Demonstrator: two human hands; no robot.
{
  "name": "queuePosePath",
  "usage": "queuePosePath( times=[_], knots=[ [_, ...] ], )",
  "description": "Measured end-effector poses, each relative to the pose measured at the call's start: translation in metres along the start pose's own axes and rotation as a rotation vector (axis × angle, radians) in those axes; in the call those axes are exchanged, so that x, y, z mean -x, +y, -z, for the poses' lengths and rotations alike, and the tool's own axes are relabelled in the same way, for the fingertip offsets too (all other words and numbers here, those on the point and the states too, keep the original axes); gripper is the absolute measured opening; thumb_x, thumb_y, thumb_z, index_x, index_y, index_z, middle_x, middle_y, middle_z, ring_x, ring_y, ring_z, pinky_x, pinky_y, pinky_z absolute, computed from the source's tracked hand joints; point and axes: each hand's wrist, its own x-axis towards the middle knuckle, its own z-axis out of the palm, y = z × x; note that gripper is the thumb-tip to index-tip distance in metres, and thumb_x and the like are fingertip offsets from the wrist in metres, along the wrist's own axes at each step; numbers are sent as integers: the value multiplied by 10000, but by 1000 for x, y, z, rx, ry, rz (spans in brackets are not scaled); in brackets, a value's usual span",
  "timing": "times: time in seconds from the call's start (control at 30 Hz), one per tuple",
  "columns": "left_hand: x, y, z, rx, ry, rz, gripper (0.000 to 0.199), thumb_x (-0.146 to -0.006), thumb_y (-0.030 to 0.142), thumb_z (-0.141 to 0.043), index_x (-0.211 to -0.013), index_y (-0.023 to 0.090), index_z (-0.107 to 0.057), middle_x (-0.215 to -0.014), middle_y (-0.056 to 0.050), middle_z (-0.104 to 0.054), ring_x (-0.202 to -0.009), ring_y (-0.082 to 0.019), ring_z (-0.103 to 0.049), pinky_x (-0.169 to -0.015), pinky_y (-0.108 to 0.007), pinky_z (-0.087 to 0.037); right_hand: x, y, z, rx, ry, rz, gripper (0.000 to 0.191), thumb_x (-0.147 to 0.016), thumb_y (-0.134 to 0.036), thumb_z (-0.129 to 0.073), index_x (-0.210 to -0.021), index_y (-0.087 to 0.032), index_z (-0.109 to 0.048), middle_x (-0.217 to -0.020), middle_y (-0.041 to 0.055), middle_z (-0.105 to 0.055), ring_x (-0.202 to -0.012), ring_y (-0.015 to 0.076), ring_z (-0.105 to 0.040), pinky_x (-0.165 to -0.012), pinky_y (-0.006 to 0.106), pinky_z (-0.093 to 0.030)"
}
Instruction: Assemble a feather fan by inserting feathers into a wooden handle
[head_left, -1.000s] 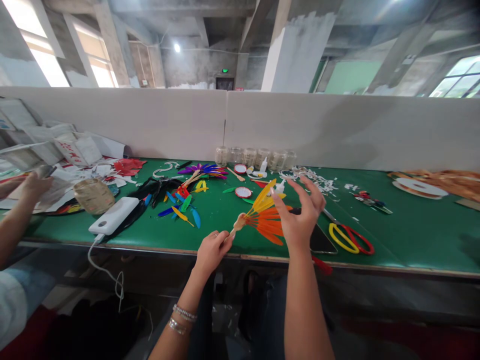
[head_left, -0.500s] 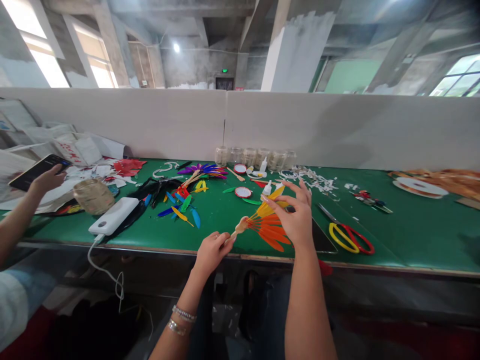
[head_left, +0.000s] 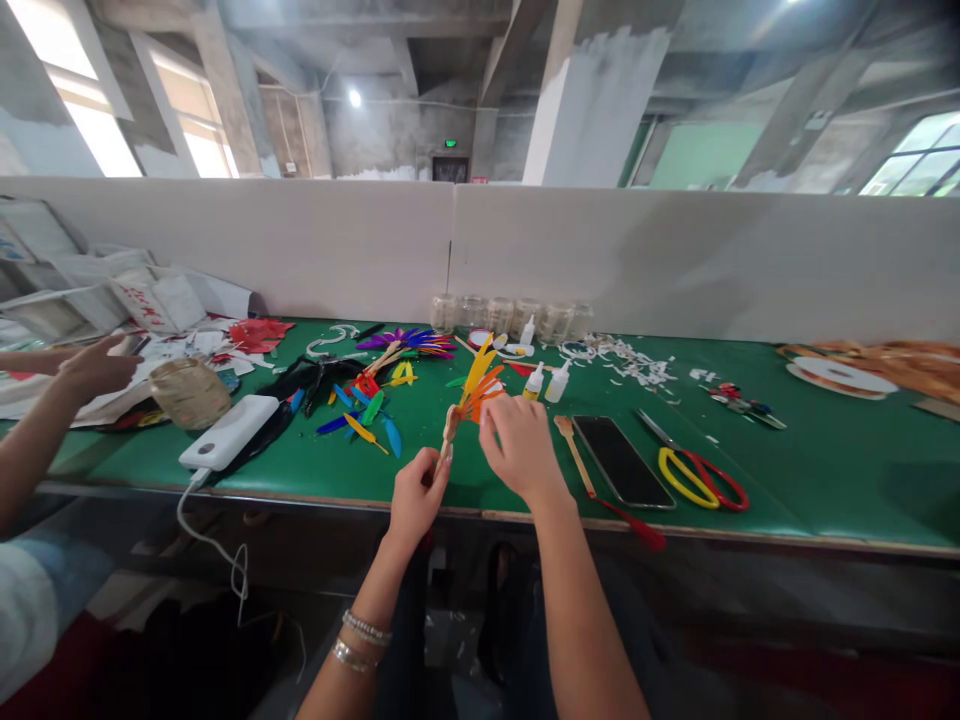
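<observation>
My left hand (head_left: 416, 495) is closed around the pale wooden handle of a feather fan (head_left: 474, 385), held upright above the table edge. Its yellow feathers point up and its orange ones spread to the right. My right hand (head_left: 521, 445) is beside the orange feathers and partly covers them. Its fingers are bent down and together; whatever is between them is hidden. To the right of this hand lie a wooden stick with a red tassel (head_left: 576, 455) and a black phone (head_left: 624, 460). Two white glue bottles (head_left: 556, 382) stand just behind it.
Red-and-yellow-handled scissors (head_left: 697, 475) lie right of the phone. Loose coloured feathers (head_left: 367, 415) and a white power bank (head_left: 229, 432) are on the left. Glass jars (head_left: 499, 315) line the partition. At far left, another person's hands (head_left: 97, 362) are over paper scraps.
The fan has swung more upright and left. My right hand has moved left and down from the yellow feather tips, uncovering the phone and wooden stick. The other person's hand has shifted.
</observation>
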Motion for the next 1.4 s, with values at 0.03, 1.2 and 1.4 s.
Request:
queuePosePath(
  times=[0.03,1.2,1.4],
  knots=[
    [0,1,1,10,-5,6,258,-827,385,-433,-667,182,-431,-493,79,-270,-455,-63,-280,-449,-196,-225,-1,-3,-4,35,-59,22,142,-818,-210,-370,-790,-183,-507,-785,44,-560,-761,187,-456,-709,324,-302],
    [-13,6,3,-122,-97,134,346,-838,422,-394,-590,181,-395,-495,60,-345,-486,-80,-339,-477,-204,-249,3,15,0,143,50,-199,138,-779,-200,-408,-781,-198,-546,-778,40,-555,-774,203,-448,-696,316,-269],
    [-17,26,0,-652,-350,127,299,-856,352,-375,-687,171,-543,-712,-49,-570,-743,-162,-547,-609,-241,-354,4,25,1,131,56,-317,158,-824,-269,-407,-829,-199,-549,-728,15,-576,-746,181,-473,-705,301,-263]
  ],
)
